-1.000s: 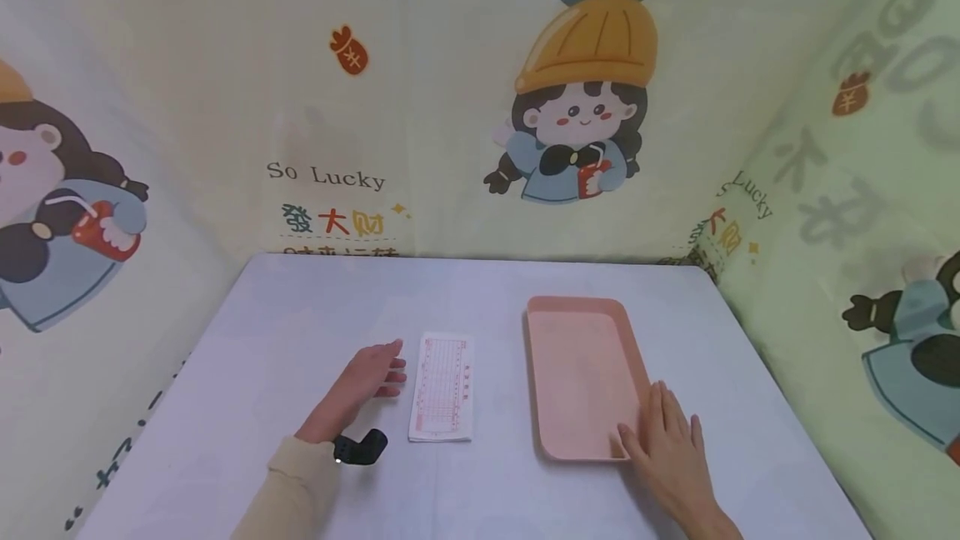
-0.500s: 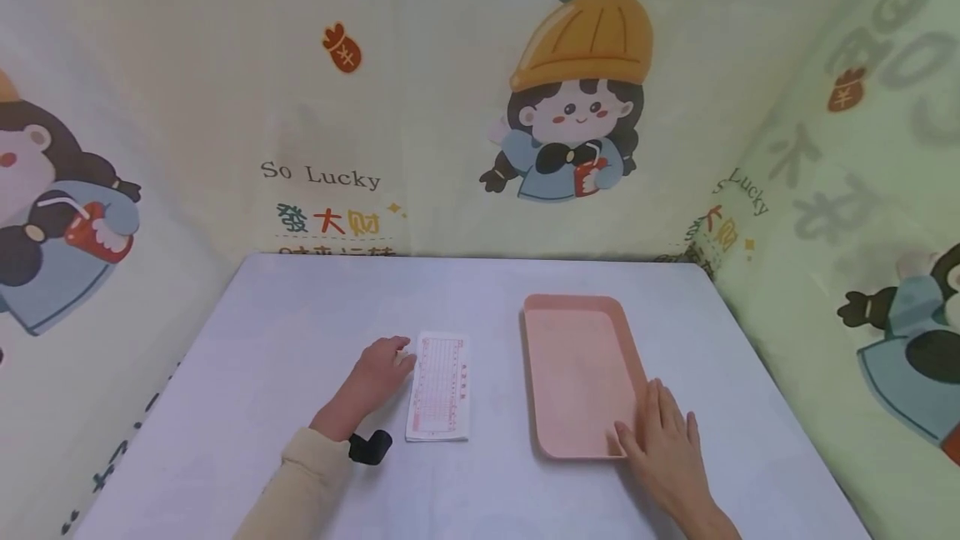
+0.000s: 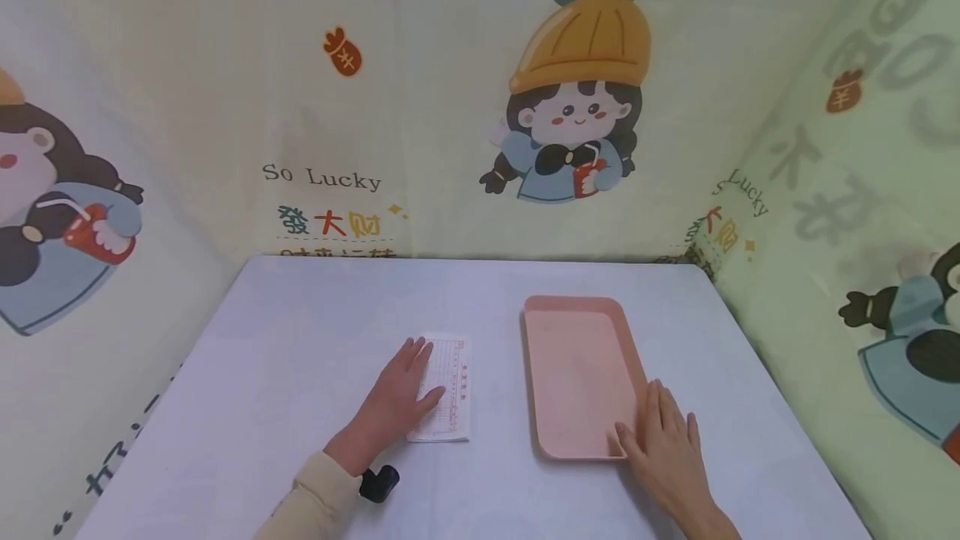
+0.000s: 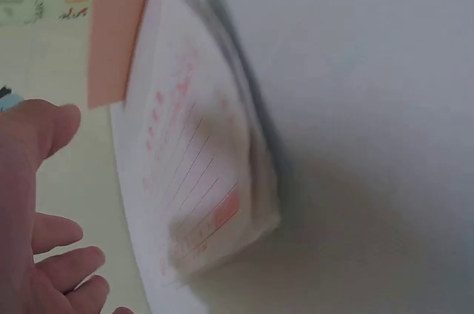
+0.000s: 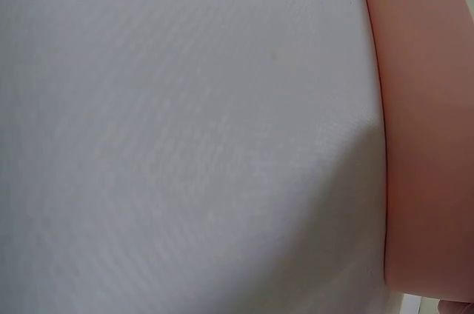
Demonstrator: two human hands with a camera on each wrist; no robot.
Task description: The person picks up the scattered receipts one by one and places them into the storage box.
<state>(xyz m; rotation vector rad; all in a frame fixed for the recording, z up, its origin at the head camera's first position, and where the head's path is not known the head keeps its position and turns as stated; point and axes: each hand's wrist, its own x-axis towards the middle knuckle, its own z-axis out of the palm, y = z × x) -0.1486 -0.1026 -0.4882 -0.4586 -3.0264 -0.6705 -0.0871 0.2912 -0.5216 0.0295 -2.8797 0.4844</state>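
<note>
A white pad of printed forms (image 3: 453,382) with red lines and lettering lies on the table, left of a pink tray (image 3: 585,373). Over the pad's left side hovers my left hand (image 3: 393,398), fingers extended and thumb spread out, covering part of the print. In the left wrist view the pad (image 4: 200,158) has slightly parted sheets along one edge, and the left hand (image 4: 29,203) is above it, gripping nothing. My right hand (image 3: 667,448) lies against the tray's lower right edge with straight fingers, thumb over the rim. The right wrist view shows mostly the tray's side wall (image 5: 422,129).
A white table (image 3: 337,298) carries the pad and tray. Printed cloth walls (image 3: 450,107) with cartoon figures enclose its back and sides. A black wrist device (image 3: 380,483) sits at the left cuff.
My left hand has moved right from beside the pad to over its left side, its fingers turning from sideways to pointing up and away. The right hand and tray have stayed put.
</note>
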